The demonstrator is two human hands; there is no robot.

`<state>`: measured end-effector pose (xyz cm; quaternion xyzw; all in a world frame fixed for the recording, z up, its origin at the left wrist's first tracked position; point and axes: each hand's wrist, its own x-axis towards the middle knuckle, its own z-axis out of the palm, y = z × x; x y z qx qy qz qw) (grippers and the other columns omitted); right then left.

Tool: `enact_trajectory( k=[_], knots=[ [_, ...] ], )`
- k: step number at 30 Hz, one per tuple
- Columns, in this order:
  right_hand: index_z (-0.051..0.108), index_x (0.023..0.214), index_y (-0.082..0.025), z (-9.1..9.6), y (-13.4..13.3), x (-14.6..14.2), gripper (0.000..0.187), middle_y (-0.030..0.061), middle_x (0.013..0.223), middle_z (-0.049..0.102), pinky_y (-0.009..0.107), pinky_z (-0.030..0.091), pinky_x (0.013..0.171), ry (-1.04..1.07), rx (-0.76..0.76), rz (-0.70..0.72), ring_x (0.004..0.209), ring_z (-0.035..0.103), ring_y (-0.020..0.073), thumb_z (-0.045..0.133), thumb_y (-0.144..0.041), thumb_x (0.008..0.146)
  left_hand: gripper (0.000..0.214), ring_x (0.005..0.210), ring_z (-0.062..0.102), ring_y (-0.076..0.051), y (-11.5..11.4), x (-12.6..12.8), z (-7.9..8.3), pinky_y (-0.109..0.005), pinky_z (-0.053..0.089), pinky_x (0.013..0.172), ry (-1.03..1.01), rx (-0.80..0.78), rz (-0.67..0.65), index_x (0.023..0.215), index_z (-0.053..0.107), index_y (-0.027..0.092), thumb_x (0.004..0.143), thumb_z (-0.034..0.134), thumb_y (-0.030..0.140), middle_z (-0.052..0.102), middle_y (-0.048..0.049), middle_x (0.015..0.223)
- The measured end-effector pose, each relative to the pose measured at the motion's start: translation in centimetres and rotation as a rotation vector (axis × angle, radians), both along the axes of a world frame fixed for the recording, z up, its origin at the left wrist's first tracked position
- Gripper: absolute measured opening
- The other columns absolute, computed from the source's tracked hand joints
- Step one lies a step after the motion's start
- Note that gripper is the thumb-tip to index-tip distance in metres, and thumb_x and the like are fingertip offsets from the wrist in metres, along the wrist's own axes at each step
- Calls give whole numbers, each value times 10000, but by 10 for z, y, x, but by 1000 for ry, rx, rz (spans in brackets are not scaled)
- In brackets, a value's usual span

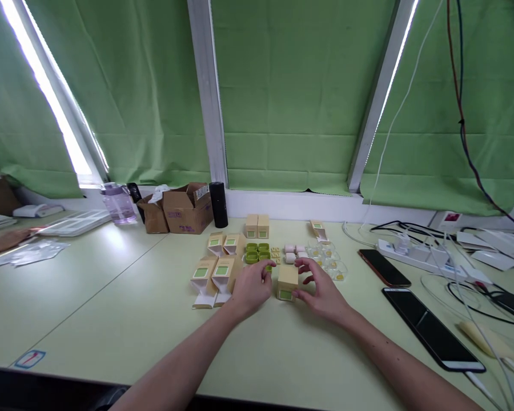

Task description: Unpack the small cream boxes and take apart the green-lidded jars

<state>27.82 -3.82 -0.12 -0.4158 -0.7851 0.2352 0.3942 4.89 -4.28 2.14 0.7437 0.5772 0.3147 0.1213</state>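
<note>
A small cream box (287, 278) with a green label stands upright in front of me. My right hand (320, 290) holds it at its right side, the thumb near the front and the index finger at the back. To its left, my left hand (252, 286) has its fingers curled, the index finger and thumb around a small green container (268, 268) that is partly hidden. Behind it sit several square green containers (257, 252). Small yellow pieces (275, 254), white-pink rolls (295, 253) and clear packs with yellow centres (329, 261) lie to the right.
Cream boxes with open flaps (214, 274) stand left; two closed boxes (257, 226) and another open box (318, 230) are farther back. Phones (432, 328), a power strip (428, 257) and cables lie right. A cardboard carton (186, 209), bottles and another person's hand (8, 240) are left.
</note>
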Motion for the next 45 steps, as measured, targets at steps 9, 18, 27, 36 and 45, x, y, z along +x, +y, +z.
enact_trajectory(
  k=[9,18,27,36,45],
  knots=[
    [502,1251,-277,1,1,9,459,4,964,649,328,519,714,-74,105,-31,826,641,195,668,-250,824,373,598,531,-158,1,4,-2,-263,333,595,-24,-74,-52,1152,747,181,835,565,104,611,18,635],
    [508,1157,-275,-6,6,7,276,-39,799,647,293,481,638,-1,33,-36,667,625,167,541,-229,887,184,564,510,-158,2,2,-6,-270,281,563,-26,-26,-45,938,700,202,830,572,125,577,39,587],
    [516,1157,-269,-9,9,4,223,3,859,715,298,482,661,87,-5,-96,783,686,203,502,-277,934,101,549,505,-153,-2,5,-5,-276,296,571,-36,23,-69,825,669,199,831,580,152,599,23,603],
    [523,1177,-271,-7,9,3,223,31,972,759,329,513,746,147,-5,-102,830,687,201,450,-278,967,292,902,645,-225,-1,0,-4,-334,484,821,-188,59,-98,1011,643,196,752,566,85,707,-56,923],
    [552,1195,-248,-1,14,9,265,65,998,739,304,501,659,231,57,-231,888,690,226,522,-360,957,566,1223,550,-327,-13,8,8,-469,419,1088,-114,-131,-91,1267,589,210,734,766,278,644,-122,1223]
  ],
)
